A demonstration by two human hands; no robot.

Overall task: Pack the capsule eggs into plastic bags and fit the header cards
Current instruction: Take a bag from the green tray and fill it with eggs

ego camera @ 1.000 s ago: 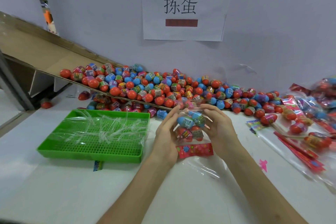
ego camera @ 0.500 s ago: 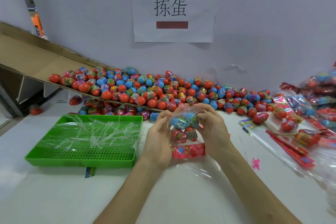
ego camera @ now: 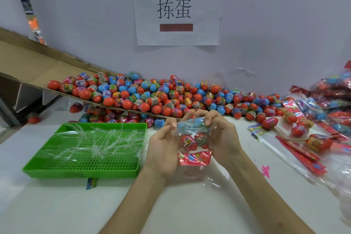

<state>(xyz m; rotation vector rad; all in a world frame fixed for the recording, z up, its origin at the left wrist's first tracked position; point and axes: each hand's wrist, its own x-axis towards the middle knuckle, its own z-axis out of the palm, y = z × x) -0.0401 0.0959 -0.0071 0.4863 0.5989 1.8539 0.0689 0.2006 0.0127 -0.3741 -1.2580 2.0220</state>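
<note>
The plastic bag [ego camera: 195, 133] of capsule eggs [ego camera: 190, 141] sits at centre frame, with the red header card [ego camera: 195, 158] at its lower end. My left hand [ego camera: 161, 150] and right hand [ego camera: 224, 138], looser a second ago, now pinch the bag's top around a blue egg [ego camera: 190, 126]; I judge this pack nearly done. A green tray [ego camera: 79, 172] lies left.

At frame centre, clear plastic bag [ego camera: 208, 135] raised off the tabletop: blue capsule egg [ego camera: 191, 126] crosswise above red capsule eggs [ego camera: 188, 141], red header card [ego camera: 194, 158] at lower end. Behind, loose capsule eggs [ego camera: 161, 99] heaped.
</note>
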